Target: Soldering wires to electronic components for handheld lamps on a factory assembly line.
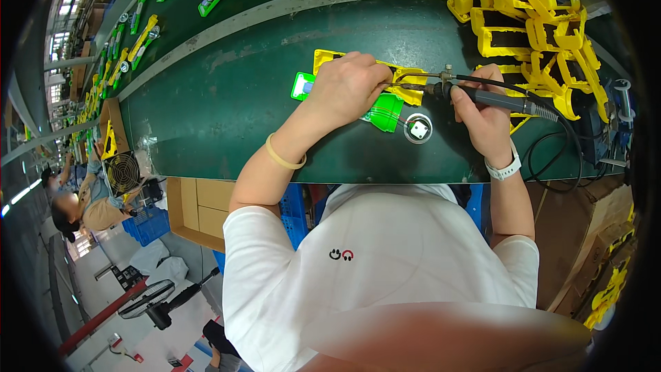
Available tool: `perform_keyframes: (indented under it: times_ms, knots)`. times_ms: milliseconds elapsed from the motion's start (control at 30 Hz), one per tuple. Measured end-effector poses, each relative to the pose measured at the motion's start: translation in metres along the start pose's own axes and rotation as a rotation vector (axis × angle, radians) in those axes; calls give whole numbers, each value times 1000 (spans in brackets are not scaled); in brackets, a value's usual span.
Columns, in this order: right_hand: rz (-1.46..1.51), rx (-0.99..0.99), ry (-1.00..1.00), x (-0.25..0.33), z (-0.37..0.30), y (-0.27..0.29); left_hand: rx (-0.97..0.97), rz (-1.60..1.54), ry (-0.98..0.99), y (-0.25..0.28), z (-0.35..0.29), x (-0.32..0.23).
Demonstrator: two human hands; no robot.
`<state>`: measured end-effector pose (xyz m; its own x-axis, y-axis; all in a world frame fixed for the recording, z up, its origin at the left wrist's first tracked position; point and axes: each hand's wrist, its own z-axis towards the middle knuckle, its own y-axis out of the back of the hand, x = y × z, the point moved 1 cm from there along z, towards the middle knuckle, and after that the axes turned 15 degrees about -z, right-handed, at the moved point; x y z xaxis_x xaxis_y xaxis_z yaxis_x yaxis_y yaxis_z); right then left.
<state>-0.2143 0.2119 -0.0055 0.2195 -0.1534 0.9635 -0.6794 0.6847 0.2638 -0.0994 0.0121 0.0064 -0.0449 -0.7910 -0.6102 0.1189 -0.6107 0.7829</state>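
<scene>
Head view, right hand (489, 120) gripping soldering iron (511, 102), left hand (350, 86) part-hiding casing (414, 97), grip unclear

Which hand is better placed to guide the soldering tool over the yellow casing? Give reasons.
Probably the right hand: it grips the soldering tool, which extends over the yellow casing. The left hand is over the casing, perhaps better suited to steadying.
</scene>
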Motion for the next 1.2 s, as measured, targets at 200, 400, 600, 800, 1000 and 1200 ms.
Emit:
perform_keyframes:
  times_ms: [200, 400, 600, 800, 1000, 1200]
  knots:
    - [54, 55, -66, 4, 6, 1, 4, 27, 1, -1, 1, -1]
    - [29, 57, -34, 3, 9, -2, 7, 39, 18, -1, 1, -2]
    - [79, 60, -103, 4, 11, 1, -42, 45, -27, -1, 2, -3]
    - [-111, 137, -23, 20, 14, 8, 5, 32, 10, 0, 1, -1]
    - [66, -35, -22, 20, 3, 16, -16, 13, 8, -1, -2, 1]
    - [330, -129, 0, 8, 11, -26, 0, 1, -11, -5, 1, -4]
